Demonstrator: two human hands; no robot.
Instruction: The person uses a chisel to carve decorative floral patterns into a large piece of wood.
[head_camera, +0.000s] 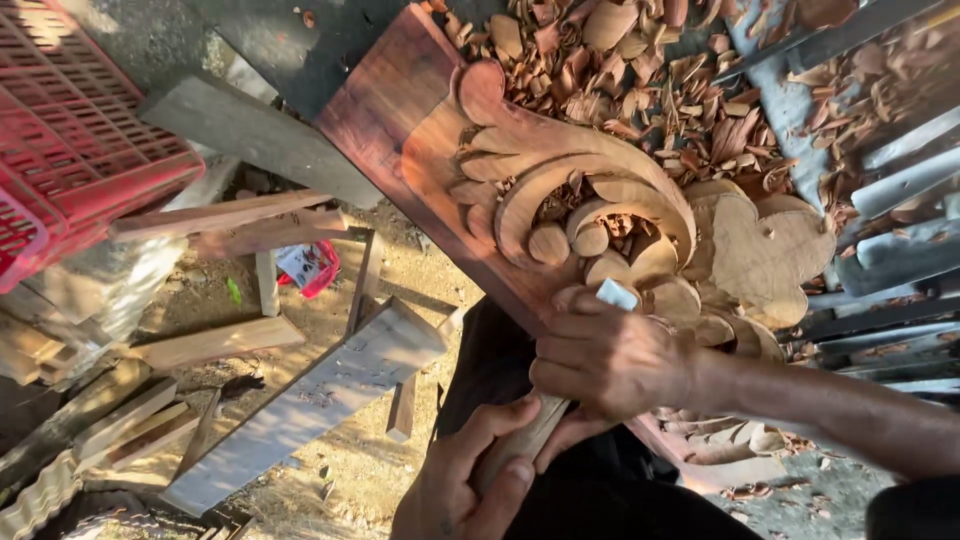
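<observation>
Head cam: I'm gripping the chisel (520, 440) w/ both hands, left hand (470, 480) wrapping the handle at 6 o'clock, right hand (610, 360) clamping near the blade, on the carved panel (560, 190) at 12. Best keeping cuts shallow, along the scroll's curve.

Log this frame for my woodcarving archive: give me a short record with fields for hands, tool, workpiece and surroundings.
Left hand: grips the chisel's wooden handle.
Right hand: wrapped around the chisel nearer the blade.
Chisel: tip at the carving.
Carved panel: reddish wood, scroll relief.
Wood shavings: heaped beyond the panel.
Red crate: far left.
</observation>
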